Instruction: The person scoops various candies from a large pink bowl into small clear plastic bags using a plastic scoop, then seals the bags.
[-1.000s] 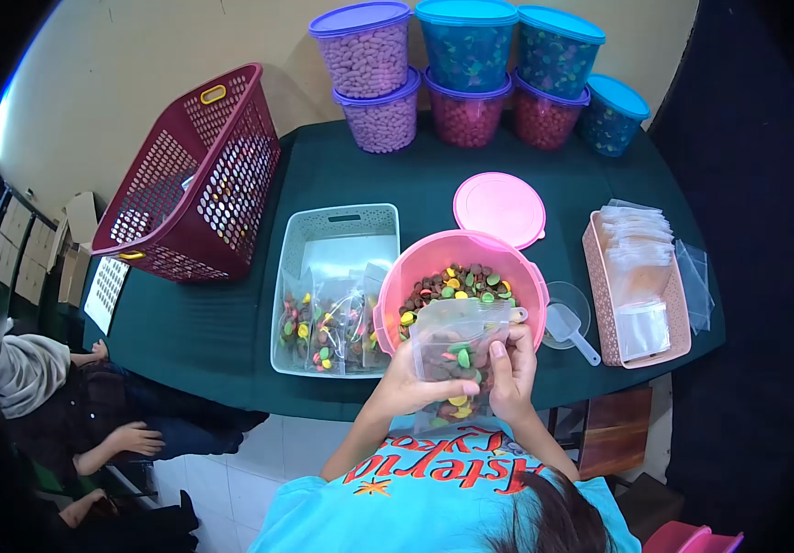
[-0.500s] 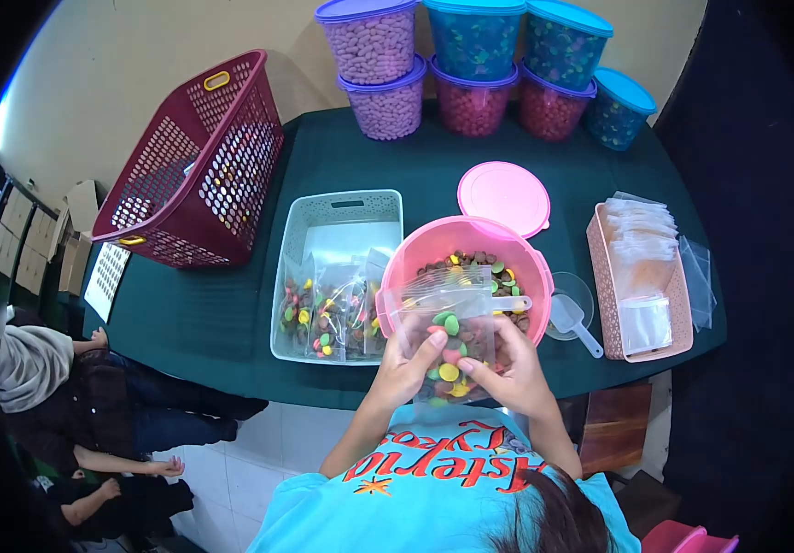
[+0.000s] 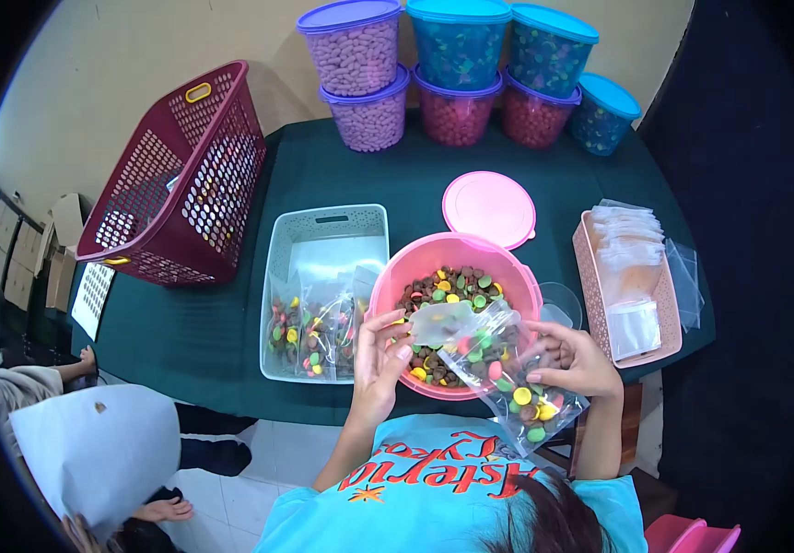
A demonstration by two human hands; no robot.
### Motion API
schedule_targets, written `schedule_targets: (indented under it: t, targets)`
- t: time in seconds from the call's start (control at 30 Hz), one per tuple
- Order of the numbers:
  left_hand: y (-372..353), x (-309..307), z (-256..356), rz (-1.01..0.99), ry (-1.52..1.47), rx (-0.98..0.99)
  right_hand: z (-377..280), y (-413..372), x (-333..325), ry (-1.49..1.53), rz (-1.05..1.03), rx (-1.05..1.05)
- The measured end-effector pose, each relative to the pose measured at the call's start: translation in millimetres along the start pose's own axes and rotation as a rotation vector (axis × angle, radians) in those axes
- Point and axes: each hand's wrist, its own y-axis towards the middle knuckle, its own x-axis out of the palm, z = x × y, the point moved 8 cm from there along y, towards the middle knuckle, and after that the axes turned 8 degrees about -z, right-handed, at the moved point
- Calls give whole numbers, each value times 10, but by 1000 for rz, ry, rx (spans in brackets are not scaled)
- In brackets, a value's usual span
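Observation:
My right hand [image 3: 581, 361] is closed around a clear plastic bag [image 3: 531, 405] filled with brown, green, yellow and pink candies. The bag tilts, its lower end toward my shirt and its upper end over the pink tub [image 3: 531, 286]. My left hand [image 3: 380, 364] is at the tub's left rim, fingers apart and holding nothing. Loose candies [image 3: 452, 281] of the same colours lie in the tub. On them rests a whitish translucent piece [image 3: 438, 323], apparently a scoop blade, partly behind the bag. A clear round dish [image 3: 560, 302] is partly hidden by my right hand.
Filled bags [image 3: 314, 336] stand in a pale tray [image 3: 273, 276] on the left. A pink basket [image 3: 590, 267] holds flat bags at right. Behind are a pink lid [image 3: 489, 210], stacked candy tubs [image 3: 457, 51] and a maroon basket [image 3: 222, 194]. Someone at lower left holds a white sheet [image 3: 102, 452].
The bag has swung down and right into my right hand alone; my left hand has let go and opened. A white sheet has appeared before the person at lower left. The view has shifted slightly.

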Motion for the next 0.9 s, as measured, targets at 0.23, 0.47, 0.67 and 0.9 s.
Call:
schedule_targets:
  t: [0.23,0.47,0.67,0.9]
  targets:
    - [0,4,-29,-28,11,-45,-10,35,-159,18,27,-30]
    - [4,-8,-45,-5,25,-35,-25,58,-163,-7,5,-43]
    - [9,-26,-56,23,17,-41,-91,21,-79,62,54,-73]
    - [-71,367,0,-338,36,-158,-261,91,275,101,415,-638]
